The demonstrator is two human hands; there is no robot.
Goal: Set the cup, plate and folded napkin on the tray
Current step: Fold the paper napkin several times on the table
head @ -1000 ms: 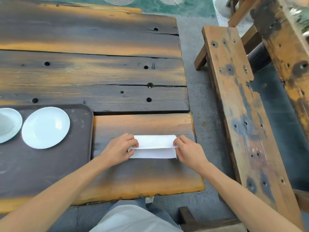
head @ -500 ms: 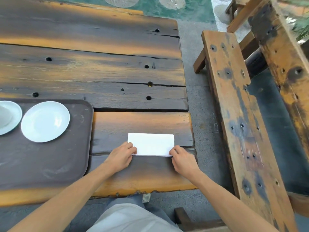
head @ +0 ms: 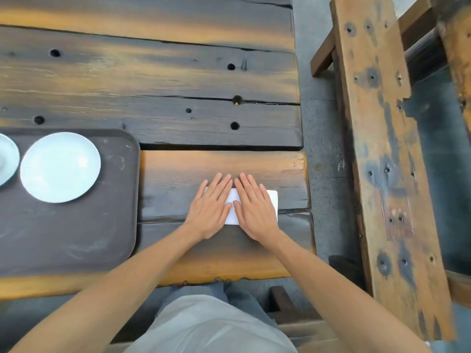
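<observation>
We see the white folded napkin (head: 234, 205) lying on the near plank of the wooden table (head: 178, 80), just right of the tray (head: 76, 238) and not on it. Both hands press it flat. The left hand (head: 210, 208) covers its left part and the right hand (head: 254, 207) its middle, fingers straight and spread slightly, thumbs nearly meeting over the white strip between them. Only that strip and the napkin's right end show.

On the dark brown tray a white plate (head: 60, 166) sits in the far right part. At the left edge of the view we make out another white round piece (head: 7, 159), cut off by the frame; it may be the cup or its saucer, we cannot tell which.

The table is made of heavy weathered planks, dark with orange streaks, pitted with round holes and split by long cracks. To the right, across a strip of grey concrete floor (head: 321, 138), runs a worn wooden bench (head: 382, 149) with the same dark-ringed holes.
</observation>
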